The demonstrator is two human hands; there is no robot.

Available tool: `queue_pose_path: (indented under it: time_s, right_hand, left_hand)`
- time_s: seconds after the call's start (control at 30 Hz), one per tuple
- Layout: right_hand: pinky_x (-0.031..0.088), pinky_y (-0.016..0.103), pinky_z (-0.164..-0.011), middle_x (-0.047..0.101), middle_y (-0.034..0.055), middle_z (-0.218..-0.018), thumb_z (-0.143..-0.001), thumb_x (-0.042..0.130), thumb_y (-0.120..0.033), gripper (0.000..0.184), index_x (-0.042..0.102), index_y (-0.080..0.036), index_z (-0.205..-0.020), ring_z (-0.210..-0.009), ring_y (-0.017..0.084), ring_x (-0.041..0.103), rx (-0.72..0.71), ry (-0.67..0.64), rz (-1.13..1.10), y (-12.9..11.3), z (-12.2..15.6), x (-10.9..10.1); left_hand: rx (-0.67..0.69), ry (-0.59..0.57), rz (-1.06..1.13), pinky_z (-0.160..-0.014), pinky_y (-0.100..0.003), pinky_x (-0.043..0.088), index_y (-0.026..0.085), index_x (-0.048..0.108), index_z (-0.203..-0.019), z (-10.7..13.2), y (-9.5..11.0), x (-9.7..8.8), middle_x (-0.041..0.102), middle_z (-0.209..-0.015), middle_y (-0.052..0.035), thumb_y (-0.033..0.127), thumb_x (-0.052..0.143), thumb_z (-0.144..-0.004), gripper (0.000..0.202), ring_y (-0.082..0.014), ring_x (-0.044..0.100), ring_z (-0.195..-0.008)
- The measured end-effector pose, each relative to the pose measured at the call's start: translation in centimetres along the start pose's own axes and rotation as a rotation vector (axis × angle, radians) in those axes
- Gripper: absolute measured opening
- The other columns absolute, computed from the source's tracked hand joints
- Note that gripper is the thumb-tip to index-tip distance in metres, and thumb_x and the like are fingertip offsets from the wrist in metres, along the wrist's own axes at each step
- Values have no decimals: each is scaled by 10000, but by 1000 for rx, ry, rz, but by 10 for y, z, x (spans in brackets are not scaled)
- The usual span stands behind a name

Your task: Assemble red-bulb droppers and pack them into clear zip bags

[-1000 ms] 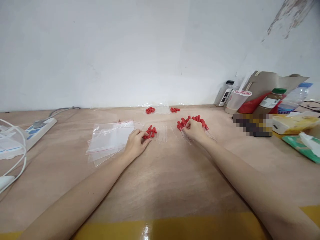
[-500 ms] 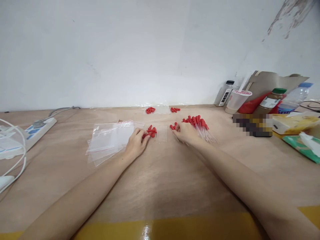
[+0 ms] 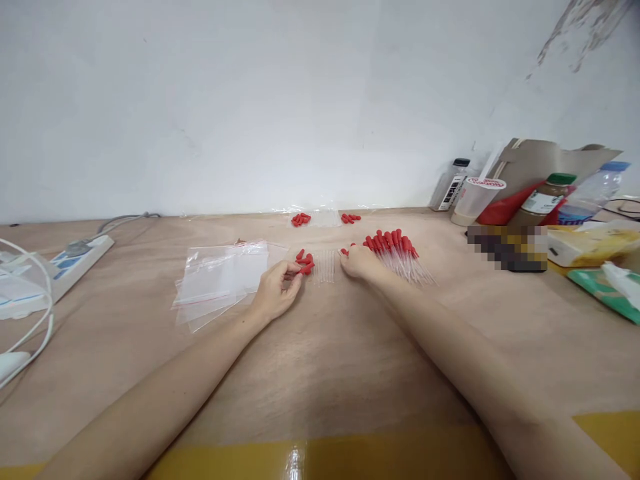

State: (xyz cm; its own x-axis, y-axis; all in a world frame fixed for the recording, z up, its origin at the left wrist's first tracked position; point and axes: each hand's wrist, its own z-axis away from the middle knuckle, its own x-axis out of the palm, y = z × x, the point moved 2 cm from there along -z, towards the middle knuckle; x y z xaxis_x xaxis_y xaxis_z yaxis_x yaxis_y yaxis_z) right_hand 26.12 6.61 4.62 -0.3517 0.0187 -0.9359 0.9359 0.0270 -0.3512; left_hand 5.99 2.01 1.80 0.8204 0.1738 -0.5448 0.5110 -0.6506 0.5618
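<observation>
- bulbs [image 3: 309, 260]: red
- tubes [image 3: 324, 267]: clear
- bags [image 3: 227, 270]: see-through, red stripe
- table [image 3: 310, 373]: brown, yellow front band [image 3: 225, 461]
- wall [image 3: 240, 107]: white
- bottle caps [image 3: 561, 179]: 1 black, 1 green, 1 blue

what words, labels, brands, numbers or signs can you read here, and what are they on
None reads with certainty.
Cup lid: red lettering, too blurred.
Black-capped bottle: dark markings on white, too blurred.
Green-capped bottle: print on its white label, too small.
Blue-capped bottle: blue markings, too blurred.

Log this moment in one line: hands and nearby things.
left hand: at bulbs, grip unclear | right hand: at capped tubes, grip unclear | between hands: bare tubes | left of left hand: bags
</observation>
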Motion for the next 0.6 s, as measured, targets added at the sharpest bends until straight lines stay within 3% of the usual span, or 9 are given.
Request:
queue_pose_path:
  time_s: [0.1,0.17,0.27,0.33,0.5,0.6]
  right_hand:
    - [423,263,-612,634,123,-809,-849,378,-337,297,574,-137,-750,-729,192,590,-51,-41,-87,13,8,-15]
    - [411,239,-558,627,80,-756,-847,388,-348,273,536,-156,-721,-632,145,563,-102,-57,-269,24,17,-22]
    - [412,217,-550,604,40,-719,-823,448,-294,152,521,-161,-821,-592,108,534,-163,-7,-630,38,31,-22]
    - [415,220,-555,583,21,-685,-821,441,-256,166,523,-158,-927,-576,106,525,-184,20,-717,44,39,-18]
    - [410,253,-657,590,33,-763,-837,391,-275,200,557,-169,-805,-704,139,539,-427,-49,-420,62,55,-15]
    - [404,258,-655,561,20,-718,-870,327,-319,248,505,-176,-773,-678,137,522,-439,-86,-349,75,60,-15]
  left_hand:
    - [-15,-14,40,-681,-271,505,171,520,-971,0,0,-1,616,-890,-44,179,482,-807,168,-137,606,-762]
    - [5,-32,59,-698,-279,503,182,528,-1038,-1,3,-1,596,-930,-52,170,446,-826,228,-131,598,-776]
    - [60,-61,56,-760,-297,489,193,619,-931,-2,11,1,573,-942,-56,155,416,-839,227,-139,581,-839]
    - [51,-58,60,-757,-299,489,185,647,-845,-2,15,2,576,-902,-58,160,442,-828,207,-149,572,-853]
    - [-26,-32,127,-655,-267,508,173,649,-813,1,15,6,582,-858,-58,248,565,-778,118,-155,575,-797]
    - [-61,-42,107,-651,-284,506,191,659,-872,2,12,7,597,-825,-54,277,550,-796,159,-160,581,-763]
